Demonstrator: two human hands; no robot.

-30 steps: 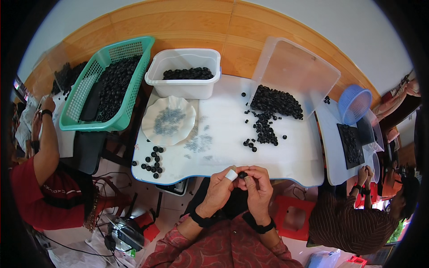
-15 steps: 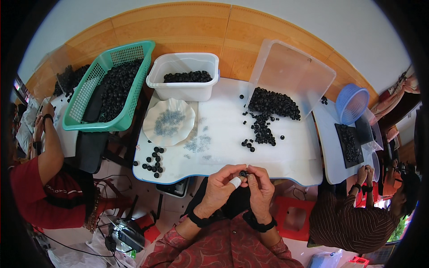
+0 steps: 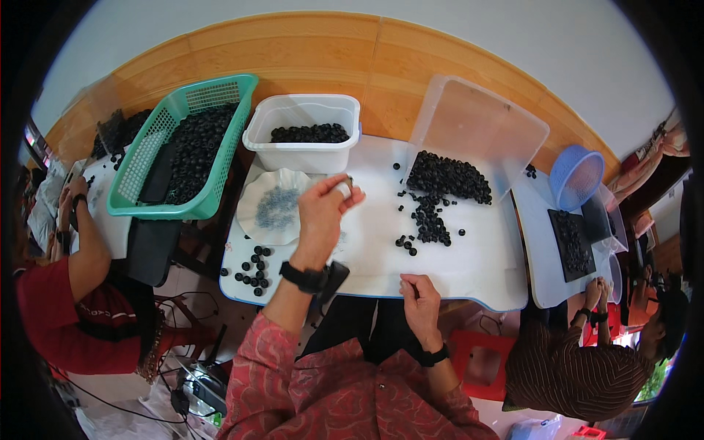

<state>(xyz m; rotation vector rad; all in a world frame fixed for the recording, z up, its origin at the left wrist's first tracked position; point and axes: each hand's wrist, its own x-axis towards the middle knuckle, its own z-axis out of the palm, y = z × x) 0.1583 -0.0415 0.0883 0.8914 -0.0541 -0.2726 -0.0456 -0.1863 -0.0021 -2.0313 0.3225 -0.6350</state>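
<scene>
My left hand is raised over the table in front of the white tub, its fingers pinched. A small dark piece shows at its fingertips, apparently a round black part, mostly hidden. One of its fingers wears a white wrap. At the table's front edge, my right hand rests with fingers loosely bent and thumb a little apart, nothing visible in it. Left of my raised hand lies a wavy white dish of tiny clear pieces. Black round parts sit loosely at the table's left front.
A clear bin lies tipped at the back right, a heap of black parts spilling from it. The green basket at left holds more. People work at either side, near a blue basket and a red stool.
My hands have parted. The left has moved up and forward from the lap edge toward the white tub, carrying the small dark piece; the right stays near the table's front edge, its pinch loosened.
</scene>
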